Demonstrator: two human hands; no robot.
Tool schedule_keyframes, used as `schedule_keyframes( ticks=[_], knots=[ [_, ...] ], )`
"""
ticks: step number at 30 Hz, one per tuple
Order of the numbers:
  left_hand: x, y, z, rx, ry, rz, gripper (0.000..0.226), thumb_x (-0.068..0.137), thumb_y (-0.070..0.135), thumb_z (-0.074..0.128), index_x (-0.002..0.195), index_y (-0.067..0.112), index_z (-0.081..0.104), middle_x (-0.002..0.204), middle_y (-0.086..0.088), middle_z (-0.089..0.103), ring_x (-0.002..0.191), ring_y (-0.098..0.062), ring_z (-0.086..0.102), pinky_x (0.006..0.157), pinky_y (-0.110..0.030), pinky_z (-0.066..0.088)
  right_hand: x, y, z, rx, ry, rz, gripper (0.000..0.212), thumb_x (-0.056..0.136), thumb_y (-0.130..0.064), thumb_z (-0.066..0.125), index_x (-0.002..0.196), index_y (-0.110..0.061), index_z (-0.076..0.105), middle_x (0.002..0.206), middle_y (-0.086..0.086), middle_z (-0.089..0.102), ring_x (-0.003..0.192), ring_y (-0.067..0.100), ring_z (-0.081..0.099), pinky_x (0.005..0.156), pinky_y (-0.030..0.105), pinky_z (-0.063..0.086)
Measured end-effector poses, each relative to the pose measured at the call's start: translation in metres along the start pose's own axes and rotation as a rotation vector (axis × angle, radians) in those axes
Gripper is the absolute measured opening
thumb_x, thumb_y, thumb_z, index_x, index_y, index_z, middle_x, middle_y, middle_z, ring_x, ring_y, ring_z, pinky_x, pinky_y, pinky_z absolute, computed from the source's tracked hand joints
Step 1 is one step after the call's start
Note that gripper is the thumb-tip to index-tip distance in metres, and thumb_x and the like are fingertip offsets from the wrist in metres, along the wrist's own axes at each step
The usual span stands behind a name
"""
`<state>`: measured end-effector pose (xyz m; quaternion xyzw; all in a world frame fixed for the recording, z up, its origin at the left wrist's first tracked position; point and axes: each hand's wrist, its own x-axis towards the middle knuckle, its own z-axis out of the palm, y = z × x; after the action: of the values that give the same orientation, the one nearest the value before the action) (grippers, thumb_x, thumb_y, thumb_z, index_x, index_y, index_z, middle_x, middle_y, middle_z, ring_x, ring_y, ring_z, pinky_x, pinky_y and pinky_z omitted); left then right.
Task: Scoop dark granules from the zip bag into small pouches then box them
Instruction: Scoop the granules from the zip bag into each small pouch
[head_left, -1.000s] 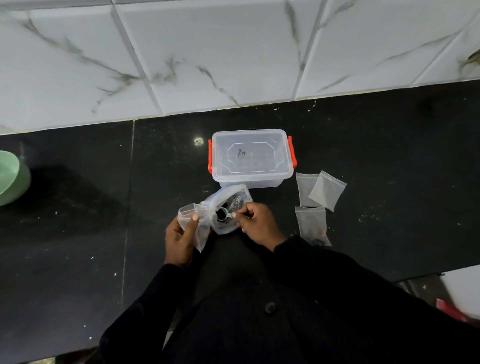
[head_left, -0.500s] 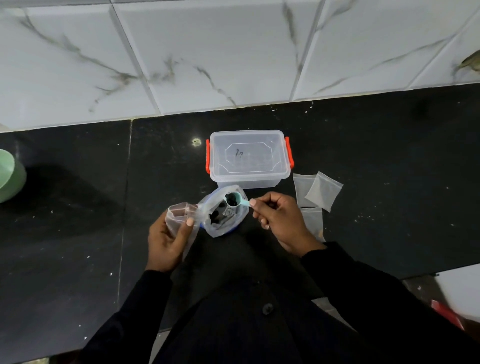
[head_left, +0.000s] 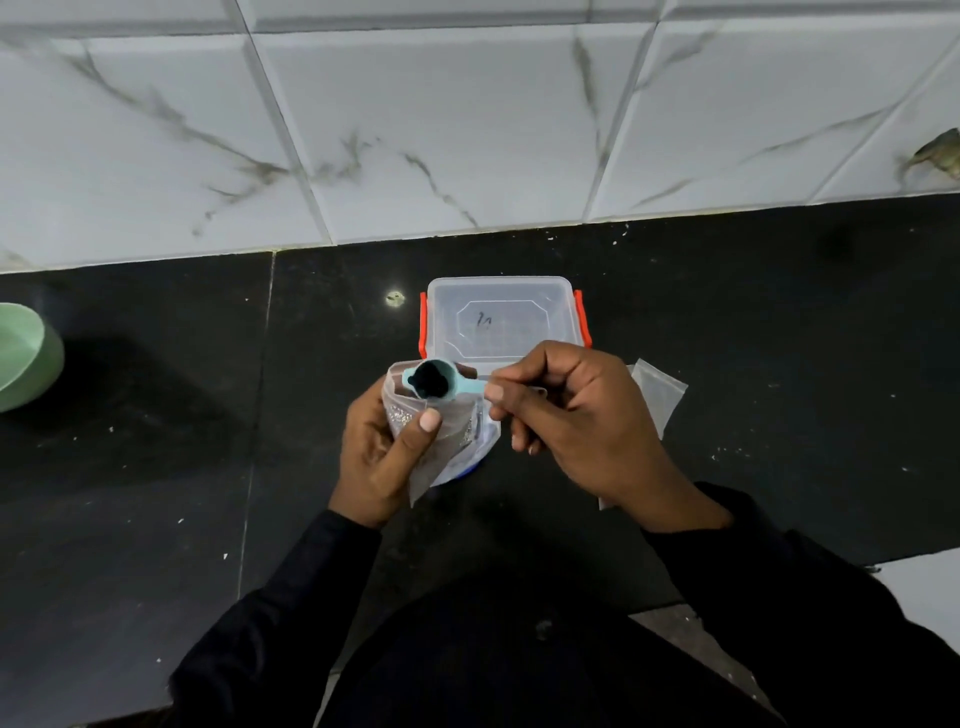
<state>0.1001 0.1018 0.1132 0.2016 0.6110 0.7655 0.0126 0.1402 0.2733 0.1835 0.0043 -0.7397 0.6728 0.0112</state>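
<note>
Right hand (head_left: 582, 421): thumb and forefinger pinch the handle of one teal scoop (head_left: 457, 387), loaded with dark granules (head_left: 430, 383), over the mouth of one small pouch (head_left: 439, 452). Left hand (head_left: 379, 457) curls round that pouch, thumb pressed on its front. One zip bag (head_left: 483, 441) behind, mostly hidden. One lidded box (head_left: 501, 317) above centre. Spare pouches (head_left: 660, 395) at right: count obscured. Green bowl (head_left: 26, 358) cut off, left edge

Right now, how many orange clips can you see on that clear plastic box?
2. One clip sits on the box's left end, the other clip on its right end. The right hand covers part of the near edge, so more could be hidden.
</note>
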Motion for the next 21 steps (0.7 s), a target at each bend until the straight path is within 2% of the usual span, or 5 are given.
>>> schedule_keyframes(
  ticks=[4,8,13,17,21],
  knots=[
    [0.002,0.008,0.006,-0.029,-0.032,0.023,0.034,0.089,0.049,0.060,0.110,0.023,0.067,0.107,0.001,0.070,0.099,-0.025,0.066,0.085,-0.037,0.049,-0.004,0.001,-0.002,-0.179,-0.019,-0.189,0.015,0.085,-0.008,0.070,0.098,-0.002,0.070,0.077,-0.007,0.070,0.064,0.009,0.069,0.063,0.022,0.057],
    [0.003,0.014,0.011,-0.017,-0.005,0.033,0.031,0.088,0.053,0.060,0.110,0.033,0.067,0.102,0.014,0.070,0.094,-0.007,0.065,0.083,-0.023,0.049,-0.005,0.001,-0.009,-0.731,0.037,-0.586,0.041,0.088,-0.020,0.067,0.126,-0.008,0.061,0.098,0.001,0.074,0.083,-0.001,0.063,0.087,0.019,0.053],
    [0.005,0.021,0.014,-0.035,-0.012,0.040,0.031,0.086,0.055,0.062,0.109,0.036,0.067,0.099,0.016,0.069,0.091,-0.004,0.064,0.080,-0.020,0.050,-0.001,-0.001,-0.019,-0.933,0.037,-0.799,0.051,0.092,-0.022,0.065,0.137,-0.012,0.043,0.080,0.002,0.074,0.054,0.007,0.053,0.057,0.025,0.052],
    [0.006,0.023,0.014,-0.061,-0.012,0.053,0.031,0.085,0.053,0.064,0.108,0.034,0.068,0.099,0.014,0.070,0.091,-0.006,0.065,0.080,-0.021,0.050,0.001,-0.004,-0.023,-0.861,-0.036,-0.896,0.028,0.088,-0.009,0.067,0.117,-0.008,0.067,0.103,0.009,0.074,0.086,0.015,0.072,0.069,0.032,0.060],
    [0.006,0.023,0.014,-0.073,0.007,0.041,0.032,0.083,0.055,0.065,0.108,0.035,0.068,0.097,0.013,0.069,0.089,-0.008,0.064,0.079,-0.025,0.050,0.000,-0.008,-0.020,-0.838,-0.027,-0.868,0.037,0.091,-0.012,0.063,0.127,-0.007,0.055,0.096,0.007,0.075,0.073,0.013,0.068,0.060,0.031,0.058]
  ],
)
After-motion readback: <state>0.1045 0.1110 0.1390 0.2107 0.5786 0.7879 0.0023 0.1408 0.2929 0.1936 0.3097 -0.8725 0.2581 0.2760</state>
